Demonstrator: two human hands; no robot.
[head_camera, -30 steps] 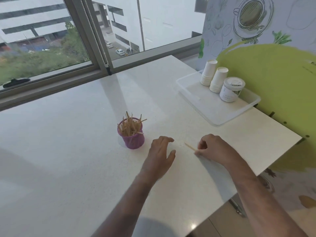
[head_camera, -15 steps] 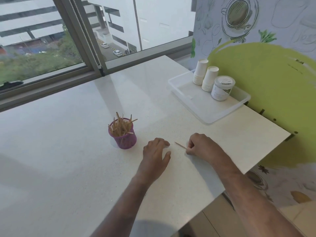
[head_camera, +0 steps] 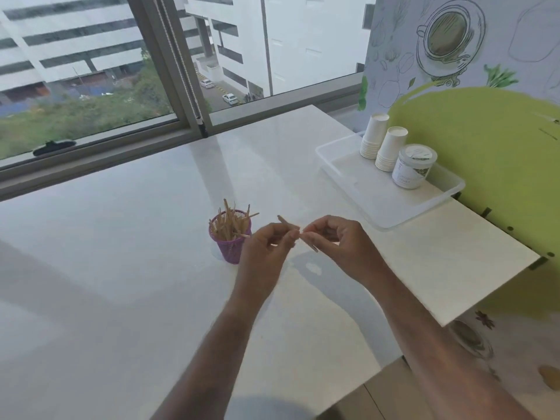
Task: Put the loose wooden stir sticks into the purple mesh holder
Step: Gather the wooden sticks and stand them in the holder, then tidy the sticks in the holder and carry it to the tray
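Observation:
The purple mesh holder (head_camera: 231, 244) stands on the white table (head_camera: 121, 268), with several wooden stir sticks (head_camera: 231, 221) standing in it. Just right of the holder, both hands are raised above the table. My left hand (head_camera: 268, 248) and my right hand (head_camera: 336, 242) meet fingertip to fingertip and pinch one loose wooden stir stick (head_camera: 286, 223). The stick slants from upper left to lower right, with one end poking out above my left fingers and the other below my right fingers.
A clear plastic tray (head_camera: 378, 204) sits at the right, holding two stacks of white paper cups (head_camera: 383, 147) and a lidded white tub (head_camera: 413, 166). The table's right edge drops off beside a green wall panel (head_camera: 500, 165). A window sill runs along the far side.
Both hands lifted off the table. My right hand picked up the stick it pinched on the surface, and my left hand rose to take hold of it too, closer to the holder.

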